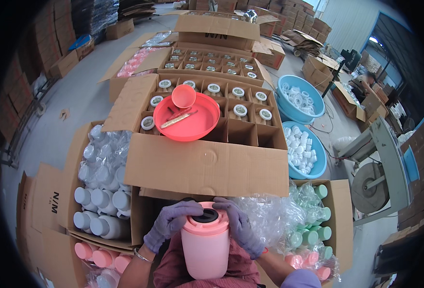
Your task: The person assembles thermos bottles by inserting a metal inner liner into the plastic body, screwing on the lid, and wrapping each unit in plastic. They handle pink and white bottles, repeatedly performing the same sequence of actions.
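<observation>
Fingers (187,209) on left hand (171,220) and right hand (243,229), both gloved, half curled over the lid (220,226) of a pink jug (205,254), either side of its black cap (205,216); I see the jug held between them. Jug roughly upright at the lap (171,268). Red basin (200,127) rests on the jar carton (207,165) ahead; white bottles (107,227) boxed left, green bottles (310,237) boxed right.

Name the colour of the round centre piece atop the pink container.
The centre piece is black; head view.
</observation>
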### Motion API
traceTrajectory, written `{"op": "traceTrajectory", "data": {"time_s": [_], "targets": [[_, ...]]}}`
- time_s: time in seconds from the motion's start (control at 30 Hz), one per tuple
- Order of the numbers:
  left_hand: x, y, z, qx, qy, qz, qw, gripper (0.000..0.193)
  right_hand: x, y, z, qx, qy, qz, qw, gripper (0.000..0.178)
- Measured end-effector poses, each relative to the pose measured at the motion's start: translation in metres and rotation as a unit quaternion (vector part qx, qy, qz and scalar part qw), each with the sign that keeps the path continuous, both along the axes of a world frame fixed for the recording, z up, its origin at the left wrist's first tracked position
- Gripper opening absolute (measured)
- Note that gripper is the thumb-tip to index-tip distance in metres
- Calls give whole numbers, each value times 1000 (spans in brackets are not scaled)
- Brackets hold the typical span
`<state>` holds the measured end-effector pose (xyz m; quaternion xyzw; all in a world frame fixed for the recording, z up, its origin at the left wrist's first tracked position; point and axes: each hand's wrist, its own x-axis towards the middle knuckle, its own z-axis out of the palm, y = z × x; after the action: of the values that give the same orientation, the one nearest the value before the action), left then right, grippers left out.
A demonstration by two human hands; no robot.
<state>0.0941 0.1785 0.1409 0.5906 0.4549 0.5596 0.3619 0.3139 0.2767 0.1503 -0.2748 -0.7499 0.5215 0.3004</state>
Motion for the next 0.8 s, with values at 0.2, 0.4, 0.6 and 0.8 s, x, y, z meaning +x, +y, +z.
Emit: {"op": "traceTrajectory", "data": {"time_s": [0.2,0.4,0.6,0.8], "targets": [[3,4,-9,10,-45,17,999,65,-2,-3,8,58,-29,-19,998,38],[27,-8,14,32,71,98,992,40,4,-8,-11,-50,19,-2,999,40],[36,-19,25,23,138,93,986,30,10,7,-33,-123,94,82,984,39],[30,11,-18,-240,-427,-20,871,58,47,-9,32,-8,5,94,995,35]]}}
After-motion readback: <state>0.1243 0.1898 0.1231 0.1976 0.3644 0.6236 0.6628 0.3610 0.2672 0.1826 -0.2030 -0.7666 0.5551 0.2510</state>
